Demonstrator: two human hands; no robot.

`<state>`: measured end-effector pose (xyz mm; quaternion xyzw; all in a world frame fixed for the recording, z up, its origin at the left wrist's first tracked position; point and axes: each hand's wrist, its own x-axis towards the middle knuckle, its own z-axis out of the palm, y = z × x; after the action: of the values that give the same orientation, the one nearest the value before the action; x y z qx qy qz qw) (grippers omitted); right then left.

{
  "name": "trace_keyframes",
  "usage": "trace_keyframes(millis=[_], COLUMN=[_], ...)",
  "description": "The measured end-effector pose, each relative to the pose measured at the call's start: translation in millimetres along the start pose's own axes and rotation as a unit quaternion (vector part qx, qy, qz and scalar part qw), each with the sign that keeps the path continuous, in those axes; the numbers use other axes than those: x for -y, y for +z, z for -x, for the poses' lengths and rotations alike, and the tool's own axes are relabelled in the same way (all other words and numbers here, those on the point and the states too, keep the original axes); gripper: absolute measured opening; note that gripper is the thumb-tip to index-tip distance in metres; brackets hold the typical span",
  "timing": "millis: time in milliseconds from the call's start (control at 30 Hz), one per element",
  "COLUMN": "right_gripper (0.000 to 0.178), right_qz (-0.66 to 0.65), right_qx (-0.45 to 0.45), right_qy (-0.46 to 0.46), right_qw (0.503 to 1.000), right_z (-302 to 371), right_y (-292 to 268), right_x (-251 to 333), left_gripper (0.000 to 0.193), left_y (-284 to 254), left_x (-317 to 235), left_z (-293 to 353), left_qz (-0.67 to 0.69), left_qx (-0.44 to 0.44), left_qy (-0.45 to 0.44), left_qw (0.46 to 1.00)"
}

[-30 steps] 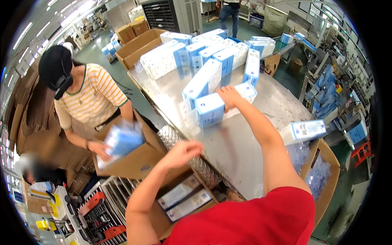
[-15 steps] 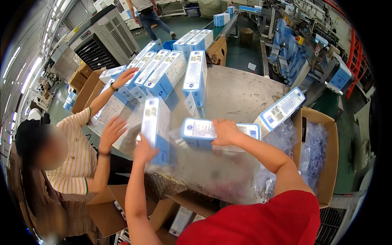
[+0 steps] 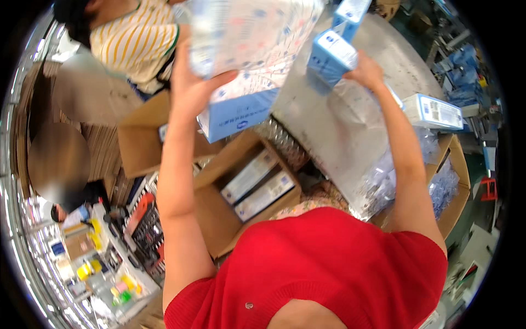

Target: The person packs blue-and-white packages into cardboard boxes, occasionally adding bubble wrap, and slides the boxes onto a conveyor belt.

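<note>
Close up, a blue-and-white box (image 3: 244, 112) is raised in my left hand (image 3: 196, 82), the thumb pressed along its side and the other fingers partly hidden. My right hand (image 3: 366, 71) grips the edge of a smaller-looking blue-and-white box (image 3: 331, 55) over the metal table (image 3: 392, 46). Another such box (image 3: 350, 13) is just beyond it. Below the raised box, an open brown carton (image 3: 207, 211) holds two boxes (image 3: 266, 194) lying side by side, with a gap between them.
A second open carton (image 3: 142, 131) stands at left, near stacked flat cardboard (image 3: 104, 148). A co-worker in a striped shirt (image 3: 134, 41) is at upper left. On the right are a blue-and-white box (image 3: 435, 112), clear plastic packets (image 3: 383, 183) and a carton (image 3: 460, 189) of packets.
The view has swung down toward the floor cartons. My left hand has lifted its box off the table toward me. My right hand still has a box, now turned end toward me.
</note>
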<state>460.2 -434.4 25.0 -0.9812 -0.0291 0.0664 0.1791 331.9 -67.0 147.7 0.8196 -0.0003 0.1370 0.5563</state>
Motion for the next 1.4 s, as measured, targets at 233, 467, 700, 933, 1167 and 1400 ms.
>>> trace_keyframes(millis=[233, 467, 700, 933, 1167, 1400], right_gripper=[0.074, 0.084, 0.060, 0.034, 0.016, 0.009], right_qz=[-0.191, -0.294, -0.066, 0.187, -0.061, 0.175], right_qx=[-0.043, 0.053, 0.138, 0.073, 0.139, -0.068], right_qy=[-0.087, -0.476, -0.639, -0.579, -0.402, -0.017], right_qw=[0.977, 0.827, 0.754, 0.790, 0.903, 0.982], right_z=[58.5, 179.3, 246.2, 259.7, 172.9, 148.1], right_y=[-26.1, -60.6, 144.0, 357.5, 130.2, 49.4], right_x=[91.1, 247.4, 255.8, 243.1, 172.6, -115.5], left_gripper=[0.081, 0.077, 0.073, 0.070, 0.085, 0.099], left_y=[-94.0, 20.4, 87.7, 59.1, 40.3, 104.2], left_x=[25.3, 207.0, 302.2, 356.6, 217.2, 312.6], left_z=[236.6, 313.2, 323.7, 361.2, 278.7, 281.4], left_qz=[-0.118, -0.182, -0.319, -0.273, -0.403, -0.423], left_qx=[0.088, 0.396, 0.340, 0.348, 0.386, 0.462], left_qy=[-0.188, -0.201, -0.050, 0.065, -0.119, -0.197], left_qw=[0.971, 0.877, 0.884, 0.894, 0.821, 0.754])
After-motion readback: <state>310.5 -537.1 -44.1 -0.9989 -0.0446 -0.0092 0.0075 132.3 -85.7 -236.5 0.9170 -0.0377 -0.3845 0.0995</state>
